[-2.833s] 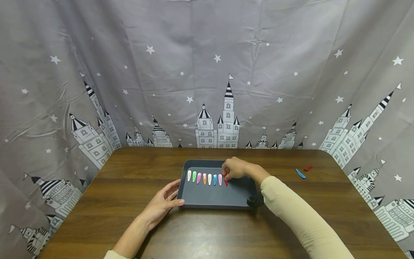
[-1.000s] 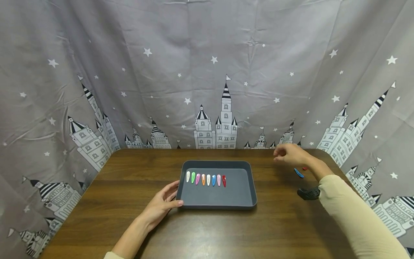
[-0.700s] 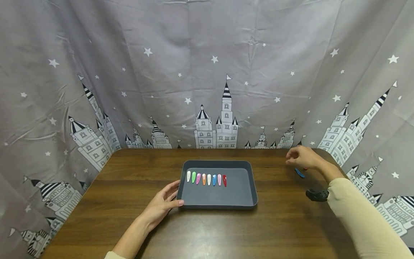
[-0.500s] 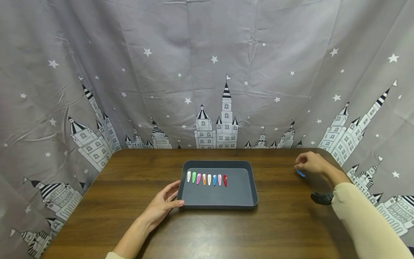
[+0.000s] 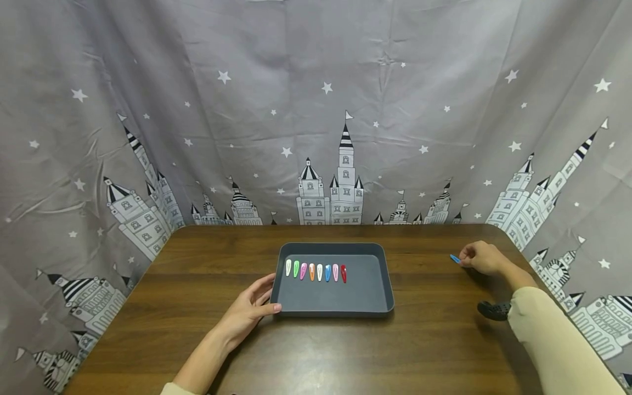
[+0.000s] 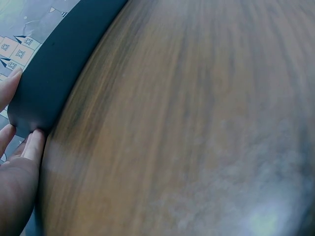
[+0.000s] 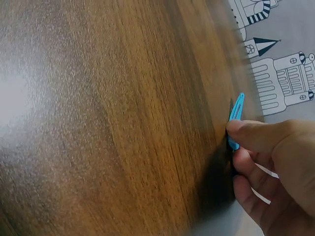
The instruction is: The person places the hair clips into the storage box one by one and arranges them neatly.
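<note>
At the right side of the table my right hand [image 5: 483,259] pinches a light blue snap hair clip [image 7: 239,105] between thumb and fingers. In the right wrist view the clip's pointed end sticks out past the thumb, close to the tabletop. My left hand [image 5: 247,310] grips the left side of a dark grey tray [image 5: 365,285], its thumb at the front left corner. Inside the tray several hair clips lie in a row, from a white clip [image 5: 288,267] at the left to a red clip [image 5: 344,274] at the right. The loose red clip on the table is out of sight.
The tray stands on a brown wooden table [image 5: 316,351]. A grey curtain [image 5: 276,109] printed with castles and stars hangs behind the table. A black strap [image 5: 494,310] is worn on the right wrist.
My right hand set the red clip at the row's right end, let go, and moved right to the loose clips. It now pinches the blue clip. The left hand stays on the tray.
</note>
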Demonstrator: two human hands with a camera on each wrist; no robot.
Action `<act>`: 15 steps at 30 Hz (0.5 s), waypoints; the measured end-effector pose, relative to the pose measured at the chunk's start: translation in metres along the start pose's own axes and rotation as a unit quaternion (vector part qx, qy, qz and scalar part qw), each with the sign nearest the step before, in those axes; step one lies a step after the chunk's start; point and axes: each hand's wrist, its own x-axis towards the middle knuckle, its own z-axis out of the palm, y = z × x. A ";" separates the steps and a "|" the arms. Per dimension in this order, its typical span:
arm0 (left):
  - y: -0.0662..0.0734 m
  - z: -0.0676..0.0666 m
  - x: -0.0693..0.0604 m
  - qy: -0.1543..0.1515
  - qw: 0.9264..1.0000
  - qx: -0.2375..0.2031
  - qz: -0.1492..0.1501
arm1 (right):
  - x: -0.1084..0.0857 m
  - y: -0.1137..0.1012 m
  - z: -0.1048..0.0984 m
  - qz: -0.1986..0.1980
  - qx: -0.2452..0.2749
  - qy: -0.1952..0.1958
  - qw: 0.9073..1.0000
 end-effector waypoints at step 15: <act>0.002 0.002 -0.001 0.000 1.000 0.001 0.000 | -0.001 0.002 -0.003 -0.028 -0.026 -0.014 0.999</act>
